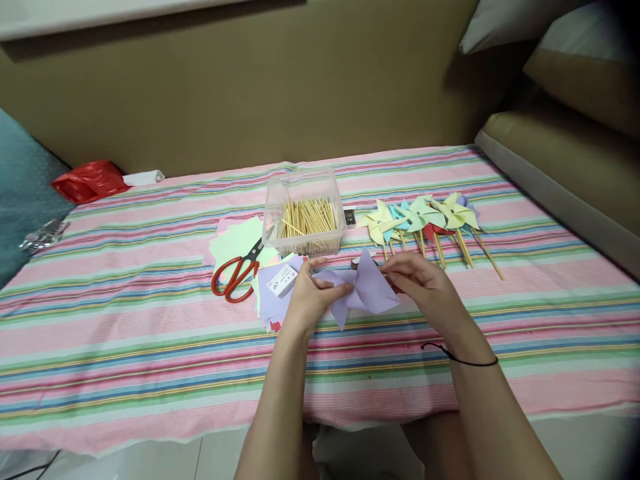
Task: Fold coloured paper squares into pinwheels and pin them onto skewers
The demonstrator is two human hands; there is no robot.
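Note:
A purple paper pinwheel [373, 293] with folded blades is held just above the striped cloth. My left hand [315, 297] pinches its left part, thumb pressed on the paper near the middle. At the pinwheel's right edge, my right hand [417, 283] has its fingers closed together; whatever is between them is hidden. A small dark round thing [355, 264] shows partly behind the paper. Beside my left hand lies a stack of purple and other coloured paper [273, 310] with a small white box [282, 281] on top.
Red-handled scissors [235, 277] lie left of the stack, partly over pale green paper [233, 243]. Behind stands a clear plastic box [327, 247] of wooden sticks [310, 219]. Several finished pinwheels [423, 213] on sticks lie at right. A red plastic bag [90, 182] sits far left.

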